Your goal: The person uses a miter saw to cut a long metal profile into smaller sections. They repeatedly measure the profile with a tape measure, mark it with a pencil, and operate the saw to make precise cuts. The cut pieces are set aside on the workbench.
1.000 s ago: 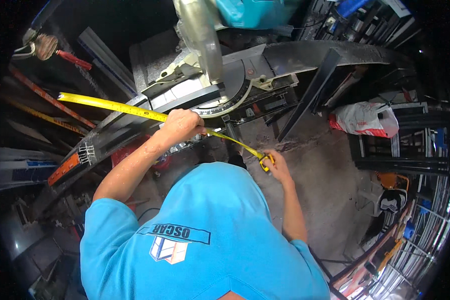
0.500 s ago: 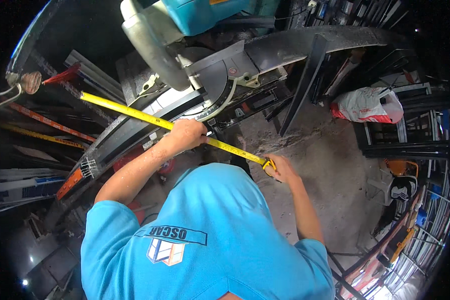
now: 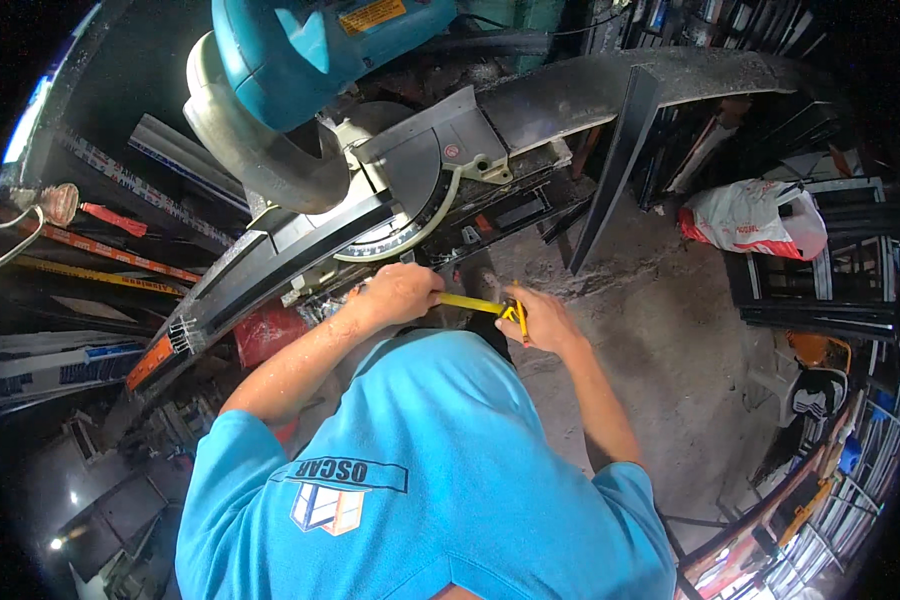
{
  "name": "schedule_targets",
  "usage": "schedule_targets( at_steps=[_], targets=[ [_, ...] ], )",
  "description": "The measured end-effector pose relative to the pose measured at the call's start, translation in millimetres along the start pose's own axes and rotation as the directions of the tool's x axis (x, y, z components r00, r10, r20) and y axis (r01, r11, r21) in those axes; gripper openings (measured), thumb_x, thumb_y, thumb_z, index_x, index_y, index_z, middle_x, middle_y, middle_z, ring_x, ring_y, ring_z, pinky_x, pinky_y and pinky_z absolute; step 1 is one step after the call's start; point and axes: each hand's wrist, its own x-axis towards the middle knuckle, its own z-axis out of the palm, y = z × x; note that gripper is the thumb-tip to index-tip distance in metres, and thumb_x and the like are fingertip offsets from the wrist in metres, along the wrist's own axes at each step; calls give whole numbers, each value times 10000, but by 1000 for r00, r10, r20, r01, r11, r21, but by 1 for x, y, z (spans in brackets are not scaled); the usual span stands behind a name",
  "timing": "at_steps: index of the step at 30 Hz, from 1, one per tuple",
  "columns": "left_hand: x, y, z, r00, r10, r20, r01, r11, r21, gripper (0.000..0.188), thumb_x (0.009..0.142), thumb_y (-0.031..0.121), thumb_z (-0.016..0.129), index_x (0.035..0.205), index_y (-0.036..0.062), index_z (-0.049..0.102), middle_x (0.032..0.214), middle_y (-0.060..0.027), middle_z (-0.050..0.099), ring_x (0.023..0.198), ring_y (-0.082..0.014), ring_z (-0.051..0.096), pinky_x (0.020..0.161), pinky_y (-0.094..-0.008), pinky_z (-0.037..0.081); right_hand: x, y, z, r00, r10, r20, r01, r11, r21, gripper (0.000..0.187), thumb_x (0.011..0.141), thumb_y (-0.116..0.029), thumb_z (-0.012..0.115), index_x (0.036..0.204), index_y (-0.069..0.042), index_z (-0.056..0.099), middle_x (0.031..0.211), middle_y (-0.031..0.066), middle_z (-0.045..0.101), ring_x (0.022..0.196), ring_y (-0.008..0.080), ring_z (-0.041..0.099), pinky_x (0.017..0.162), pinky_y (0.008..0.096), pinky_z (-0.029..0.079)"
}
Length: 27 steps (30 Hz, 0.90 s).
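Wearing blue, the person (image 3: 420, 480) was well apart from a white-and-red bag (image 3: 740, 216), contents hidden from me. In front, the right hand (image 3: 547, 322) had its grip closed round the tape measure (image 3: 513, 318); the left hand (image 3: 400, 292) curled over its blade (image 3: 467, 302), stretched leftward, crosswise.

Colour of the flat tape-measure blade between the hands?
Yellow flat tape-measure blade; best in head view.
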Motion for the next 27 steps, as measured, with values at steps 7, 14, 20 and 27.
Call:
schedule_targets(
  at_steps=[7,14,20,27],
  targets=[
    [4,15,18,963,159,-217,-220,930,-296,467,881,218,727,1304,35,656,1374,-190,598,1249,-395,590,1028,-459,498,51,-14,7,953,-176,-248,157,983,-95,665,740,-335,786,1261,-15,524,1230,323,569,1024,487,651,860,556,550],
    [-17,-12,7,986,165,-15,-163,945,-282,447,933,309,691,1279,27,662,1314,-180,629,1200,-363,618,1023,-438,500,123,-27,7,931,-364,-35,329,875,-355,593,758,-245,787,1277,-88,547,1247,143,579,1108,388,643,872,509,546],
    [-47,-37,-7,979,49,-196,-129,898,-420,362,912,219,732,1232,54,692,1222,-175,664,1118,-358,641,997,-440,501,139,-33,10,953,-296,66,292,837,-463,508,833,-176,749,1303,-128,561,1322,111,590,1248,336,594,1055,557,438],
    [-70,-112,-7,612,-205,-764,175,977,-122,470,694,217,876,1145,184,749,1479,-190,457,1410,-426,357,1154,-610,269,130,-27,31,928,-358,-107,247,802,-543,342,874,-219,713,1185,-128,605,1270,125,652,1314,351,557,1162,646,298]
  ],
)
